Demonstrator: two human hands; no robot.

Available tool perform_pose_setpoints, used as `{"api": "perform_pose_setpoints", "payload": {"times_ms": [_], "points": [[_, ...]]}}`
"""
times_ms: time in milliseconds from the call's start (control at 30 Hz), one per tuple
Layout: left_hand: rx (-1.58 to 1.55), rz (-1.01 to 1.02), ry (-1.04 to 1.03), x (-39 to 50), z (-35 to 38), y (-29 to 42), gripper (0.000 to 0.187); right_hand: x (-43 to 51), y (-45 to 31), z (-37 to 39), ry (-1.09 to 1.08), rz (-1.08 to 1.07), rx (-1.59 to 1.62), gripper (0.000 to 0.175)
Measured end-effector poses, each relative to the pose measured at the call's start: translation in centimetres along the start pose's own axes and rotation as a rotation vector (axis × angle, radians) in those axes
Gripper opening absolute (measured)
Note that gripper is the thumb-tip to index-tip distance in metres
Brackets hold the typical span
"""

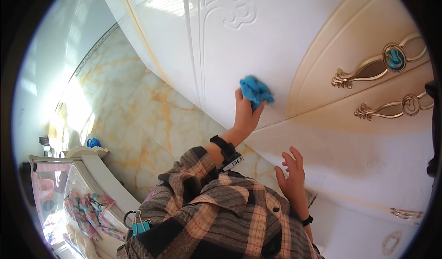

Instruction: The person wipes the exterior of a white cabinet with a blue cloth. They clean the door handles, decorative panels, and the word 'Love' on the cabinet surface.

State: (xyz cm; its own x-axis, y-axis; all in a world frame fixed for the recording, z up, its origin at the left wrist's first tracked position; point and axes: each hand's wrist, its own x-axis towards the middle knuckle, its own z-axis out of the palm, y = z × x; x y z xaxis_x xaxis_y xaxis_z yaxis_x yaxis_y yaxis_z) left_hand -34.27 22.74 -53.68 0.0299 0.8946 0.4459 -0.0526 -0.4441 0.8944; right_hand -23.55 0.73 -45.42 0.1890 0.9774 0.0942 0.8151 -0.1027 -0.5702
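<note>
My left hand (246,117) grips a crumpled blue cloth (255,91) and holds it against the glossy white wardrobe door (228,55), near its lower end. Carved scroll relief decorates this door, and a cream curved panel (331,51) borders it on the right. An ornate gold-coloured handle (366,73) with a blue-green inset is fixed there. My right hand (292,179) holds nothing; its fingers are spread in front of the neighbouring white door (331,148). That door carries a matching handle (383,109).
Marble-patterned floor tiles (138,121) run along the wardrobe's foot. At the lower left stands a bed with a pale frame (103,178), a floral cloth (89,210) and a pink mesh side rail (45,190). A small blue object (93,142) is beyond the bed's end.
</note>
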Motion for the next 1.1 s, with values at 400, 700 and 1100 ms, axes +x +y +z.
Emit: {"api": "perform_pose_setpoints", "payload": {"times_ms": [400,700,1100], "points": [[-0.324,-0.570,-0.001,4.9,-1.4,5.1,0.029,-3.6,7.6,-1.6,-0.065,0.103,-0.009,0.034],[0.327,0.309,0.112,9.9,-4.1,9.8,0.035,-0.7,9.0,0.4,-0.177,-0.018,0.023,0.033],[0.307,0.554,0.061,19.8,-10.2,15.4,0.041,4.3,3.9,3.6,-0.384,-0.016,-0.067,0.037]]}}
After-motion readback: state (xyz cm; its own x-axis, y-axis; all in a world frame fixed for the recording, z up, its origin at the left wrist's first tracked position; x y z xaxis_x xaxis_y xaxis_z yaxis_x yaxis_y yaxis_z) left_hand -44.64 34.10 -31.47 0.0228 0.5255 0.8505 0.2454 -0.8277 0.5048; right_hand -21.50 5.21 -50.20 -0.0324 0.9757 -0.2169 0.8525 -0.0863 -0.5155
